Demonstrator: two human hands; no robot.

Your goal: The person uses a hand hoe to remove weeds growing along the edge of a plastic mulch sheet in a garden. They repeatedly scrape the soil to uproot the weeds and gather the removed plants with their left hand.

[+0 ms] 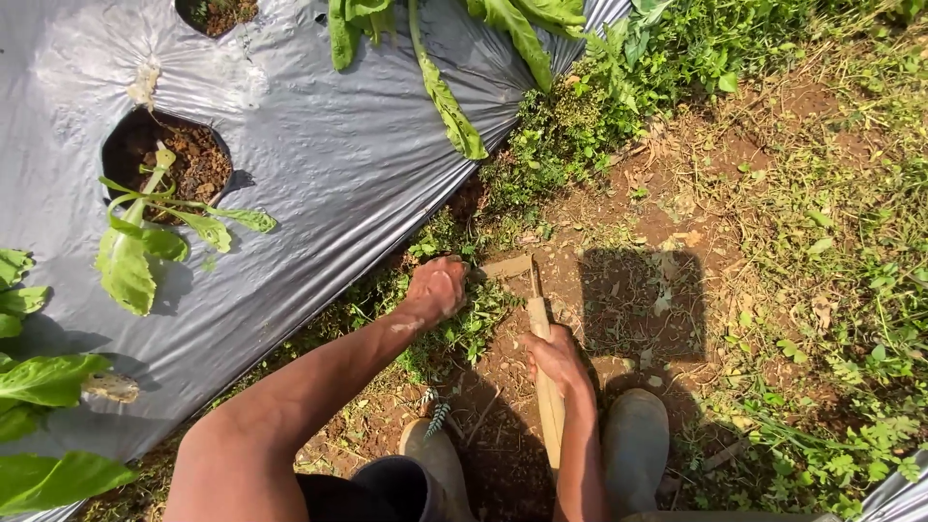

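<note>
Head view: weeding along the plastic sheet [319, 145] edge, mid-stroke.
Left hand [437, 288] fisted on weeds [464, 324]; right hand [558, 360] wrapped round the hoe handle [547, 387], blade [507, 267] probably at the roots. Next: a pull while the blade cuts.

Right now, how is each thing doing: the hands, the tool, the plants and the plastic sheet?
Left hand: closed on a clump of weeds beside the sheet.
Right hand: gripping the wooden handle.
Hoe blade: down on the soil.
Plastic sheet: spread flat, wrinkled, with round holes.
Seedling: drooping from its hole.
Boots: planted on the dirt path.
</note>
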